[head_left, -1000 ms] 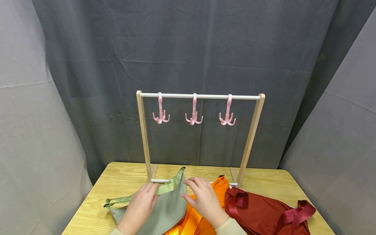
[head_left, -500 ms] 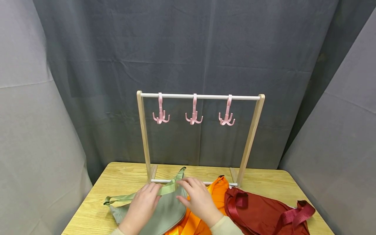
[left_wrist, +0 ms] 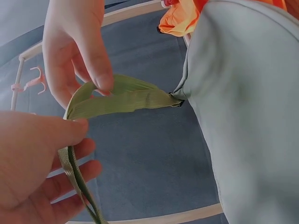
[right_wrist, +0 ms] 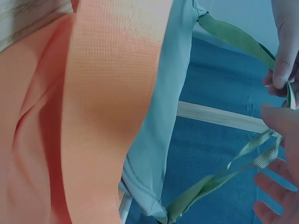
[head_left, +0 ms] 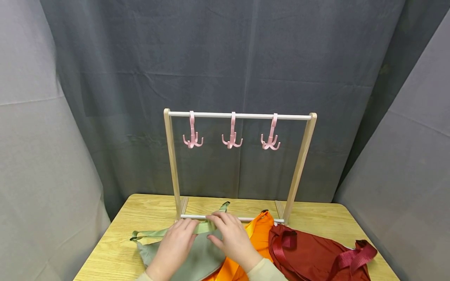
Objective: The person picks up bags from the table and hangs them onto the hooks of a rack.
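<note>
A grey-green shoulder bag (head_left: 202, 253) lies at the front left of the table, its light green webbing strap (head_left: 152, 234) raised above the bag's top edge. My left hand (head_left: 175, 244) grips the strap near its middle, the thumb laid over it in the left wrist view. Close to its right, my right hand (head_left: 233, 240) pinches the same strap between thumb and fingers. Seen from the right wrist, the strap (right_wrist: 236, 35) runs from the bag's corners up to both hands. Part of the bag is hidden behind my hands and forearms.
An orange bag (head_left: 261, 234) lies right of the green one, partly under it, and a dark red bag (head_left: 316, 253) lies farther right. Behind them stands a wooden rack (head_left: 302, 164) with pink hooks (head_left: 232, 134) on its white top bar. Grey curtains surround the table (head_left: 140, 210).
My right hand has moved left onto the strap, closer to my left hand. The green bag and its strap have shifted slightly right. The rightmost hook has swung a little.
</note>
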A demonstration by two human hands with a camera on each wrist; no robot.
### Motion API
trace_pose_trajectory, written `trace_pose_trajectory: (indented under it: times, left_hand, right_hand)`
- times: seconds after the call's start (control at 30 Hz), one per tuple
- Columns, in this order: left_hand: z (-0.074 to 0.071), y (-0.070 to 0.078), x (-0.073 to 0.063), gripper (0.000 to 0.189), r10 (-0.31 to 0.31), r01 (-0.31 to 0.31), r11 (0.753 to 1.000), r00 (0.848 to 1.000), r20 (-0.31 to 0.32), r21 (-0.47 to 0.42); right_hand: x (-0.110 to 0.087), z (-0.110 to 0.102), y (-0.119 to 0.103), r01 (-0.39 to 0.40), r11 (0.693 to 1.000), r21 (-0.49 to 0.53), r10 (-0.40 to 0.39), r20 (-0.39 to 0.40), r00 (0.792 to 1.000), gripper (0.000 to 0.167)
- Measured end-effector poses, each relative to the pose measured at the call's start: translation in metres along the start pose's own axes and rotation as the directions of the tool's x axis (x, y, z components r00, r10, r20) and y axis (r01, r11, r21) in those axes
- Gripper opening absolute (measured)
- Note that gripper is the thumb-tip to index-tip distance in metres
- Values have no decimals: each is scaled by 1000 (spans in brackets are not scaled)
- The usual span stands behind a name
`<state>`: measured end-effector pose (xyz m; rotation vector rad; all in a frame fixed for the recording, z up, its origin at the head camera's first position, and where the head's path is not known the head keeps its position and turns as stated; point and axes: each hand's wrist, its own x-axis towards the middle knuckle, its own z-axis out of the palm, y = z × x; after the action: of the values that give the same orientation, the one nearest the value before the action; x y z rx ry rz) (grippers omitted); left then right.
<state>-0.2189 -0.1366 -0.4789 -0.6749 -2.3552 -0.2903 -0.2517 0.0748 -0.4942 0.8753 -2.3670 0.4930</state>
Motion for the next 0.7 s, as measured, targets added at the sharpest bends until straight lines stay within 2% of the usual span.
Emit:
trace_pose_trajectory:
  times: [0.7]
  left_hand:
    - [-3, 12, 4, 45, 52, -52, 999, 998, -17, -8]
  right_hand:
    - [6, 5, -1, 47, 999, -4, -47, -4, 999, 51]
